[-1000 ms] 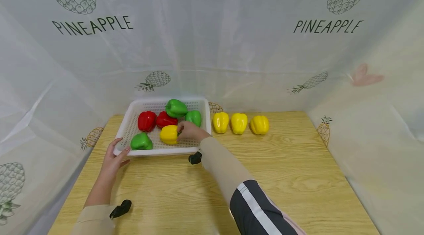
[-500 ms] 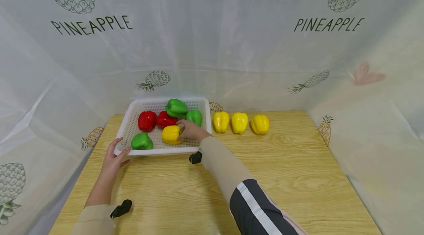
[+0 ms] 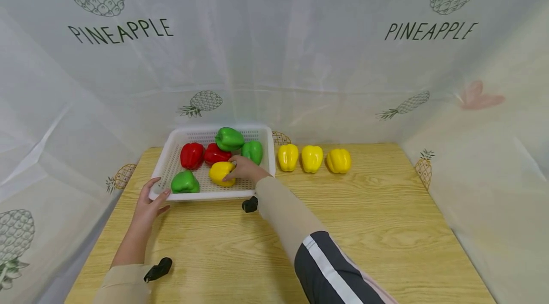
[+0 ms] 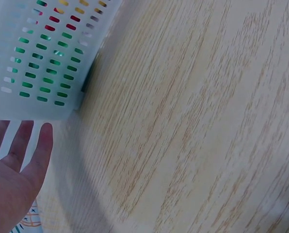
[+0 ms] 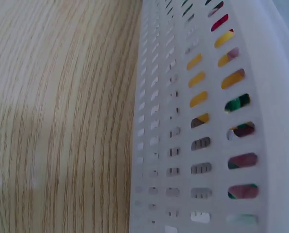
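A white perforated basket (image 3: 214,196) stands at the back left of the table, holding red, green and yellow bell peppers. With the thumb and fingers of my right hand (image 3: 245,169), I grip the right end of the yellow bell pepper (image 3: 219,173) inside the basket. My left hand (image 3: 147,204) touches the basket's front left corner; in the left wrist view its fingers look straight. Around the held pepper lie two red peppers (image 3: 192,156) and several green peppers (image 3: 185,182). In the right wrist view, the basket wall (image 5: 217,204) mostly hides the right hand.
Three yellow peppers (image 3: 311,159) stand in a row on the wooden table (image 3: 364,228), right of the basket. A pale curtain (image 3: 274,56) with pineapple prints hangs behind the table and along both sides.
The yellow pepper under my right hand has shifted slightly right and turned a little, and the right fingers have spread further round its end. My left hand stays at the basket corner.
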### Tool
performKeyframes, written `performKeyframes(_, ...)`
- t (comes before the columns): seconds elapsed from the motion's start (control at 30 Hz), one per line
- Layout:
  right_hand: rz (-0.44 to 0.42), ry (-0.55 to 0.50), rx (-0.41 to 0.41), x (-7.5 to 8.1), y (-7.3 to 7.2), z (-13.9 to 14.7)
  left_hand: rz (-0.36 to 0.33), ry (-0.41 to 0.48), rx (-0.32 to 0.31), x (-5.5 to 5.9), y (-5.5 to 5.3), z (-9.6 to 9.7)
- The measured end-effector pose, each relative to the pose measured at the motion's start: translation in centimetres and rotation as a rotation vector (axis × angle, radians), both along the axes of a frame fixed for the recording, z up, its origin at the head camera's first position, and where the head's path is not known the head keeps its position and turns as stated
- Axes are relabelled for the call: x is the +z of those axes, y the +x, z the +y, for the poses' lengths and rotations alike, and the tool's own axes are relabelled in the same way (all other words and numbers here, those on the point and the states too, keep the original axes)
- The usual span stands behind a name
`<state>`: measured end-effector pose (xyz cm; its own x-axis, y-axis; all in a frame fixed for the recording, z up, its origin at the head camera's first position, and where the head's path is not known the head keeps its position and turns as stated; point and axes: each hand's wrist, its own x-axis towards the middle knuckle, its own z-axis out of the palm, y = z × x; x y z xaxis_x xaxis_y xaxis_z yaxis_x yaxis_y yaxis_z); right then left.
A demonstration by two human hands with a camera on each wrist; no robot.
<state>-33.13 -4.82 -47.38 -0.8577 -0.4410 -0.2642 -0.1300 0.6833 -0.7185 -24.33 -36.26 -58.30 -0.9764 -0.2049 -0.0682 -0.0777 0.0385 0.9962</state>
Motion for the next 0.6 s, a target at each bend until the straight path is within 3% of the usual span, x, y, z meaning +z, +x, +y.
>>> performKeyframes(0.37,0.004,0.028,0.026,-0.19,-0.12,0.07,-0.002,0.008,-0.001,0.46,0.2,0.34)
performKeyframes(0.6,-0.023,-0.04,0.042,-0.59,-0.39,0.69,0.004,0.005,-0.003,0.39,0.2,0.27)
